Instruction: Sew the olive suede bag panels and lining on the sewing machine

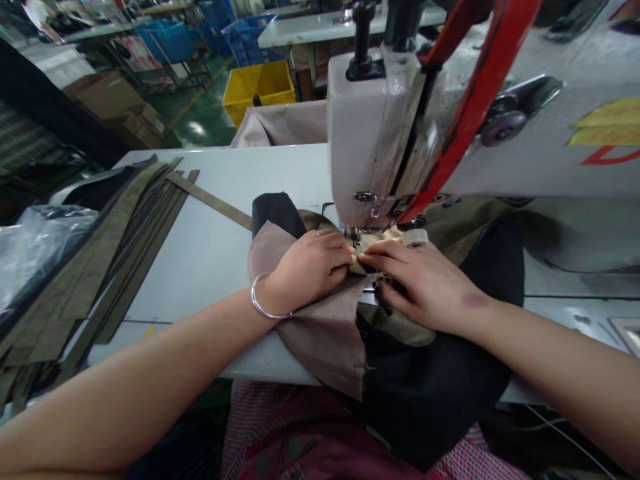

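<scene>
My left hand [315, 263], with a silver bangle at the wrist, lies left of the presser foot [356, 237] of a sewing machine [370, 140]. Its curled fingers grip the garment piece, holding its mauve lining [340, 333]. To the right of the needle area, my right hand [420, 277] has its fingers and thumb closed on the same garment, near a frayed edge. Dark navy cloth [425, 387] and olive cloth [460, 230] of the garment spread around and under this hand. A pale round piece [415, 238] sits by its knuckles. My fingertips partly hide the stitching spot.
Long olive fabric strips [110, 267] are heaped on the left of the white table [200, 220]; one strip runs toward the garment. Clear plastic [40, 247] lies farther left. Beyond stand a yellow crate [257, 90], cardboard boxes [110, 103] and blue baskets [167, 40].
</scene>
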A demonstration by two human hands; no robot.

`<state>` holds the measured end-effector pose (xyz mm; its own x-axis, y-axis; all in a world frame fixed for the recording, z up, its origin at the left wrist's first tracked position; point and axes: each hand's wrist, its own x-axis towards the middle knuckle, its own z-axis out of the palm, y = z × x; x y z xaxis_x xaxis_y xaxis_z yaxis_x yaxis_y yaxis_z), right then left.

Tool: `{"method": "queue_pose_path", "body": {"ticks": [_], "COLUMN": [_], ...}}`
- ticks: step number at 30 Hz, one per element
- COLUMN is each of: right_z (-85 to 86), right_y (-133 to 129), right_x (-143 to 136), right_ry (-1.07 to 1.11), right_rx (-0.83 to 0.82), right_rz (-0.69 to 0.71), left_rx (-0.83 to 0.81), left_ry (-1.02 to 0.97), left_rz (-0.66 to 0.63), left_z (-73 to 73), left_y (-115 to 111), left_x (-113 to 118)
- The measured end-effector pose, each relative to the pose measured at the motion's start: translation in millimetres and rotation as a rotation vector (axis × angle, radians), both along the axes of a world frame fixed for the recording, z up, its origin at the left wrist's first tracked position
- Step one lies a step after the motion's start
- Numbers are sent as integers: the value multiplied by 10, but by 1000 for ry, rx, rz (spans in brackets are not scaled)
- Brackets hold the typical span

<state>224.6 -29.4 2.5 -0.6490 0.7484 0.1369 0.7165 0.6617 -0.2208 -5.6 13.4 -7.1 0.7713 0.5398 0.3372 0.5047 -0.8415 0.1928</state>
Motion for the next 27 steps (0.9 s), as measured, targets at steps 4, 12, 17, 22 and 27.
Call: {"method": "queue_pose_path", "body": {"ticks": [4,12,17,22,27], "right_z": [-7,-10,-4,-19,28], "right_y": [14,25,35,39,37], "right_x": [1,0,-9,-8,-12], "right_ry": [12,31,61,55,13], "right_rx": [3,7,10,7,25], "right_rz": [-3,-2,2,-3,-1], "left_rx": [-3,-14,-7,-20,-105], "left_ry": [-12,-3,-19,-13,38], "left_rz": [5,1,6,11,50], "left_z": [9,29,25,4,102], "left_y": [8,10,23,25,7], "left_x": [-1,-7,-12,-9,2]}}
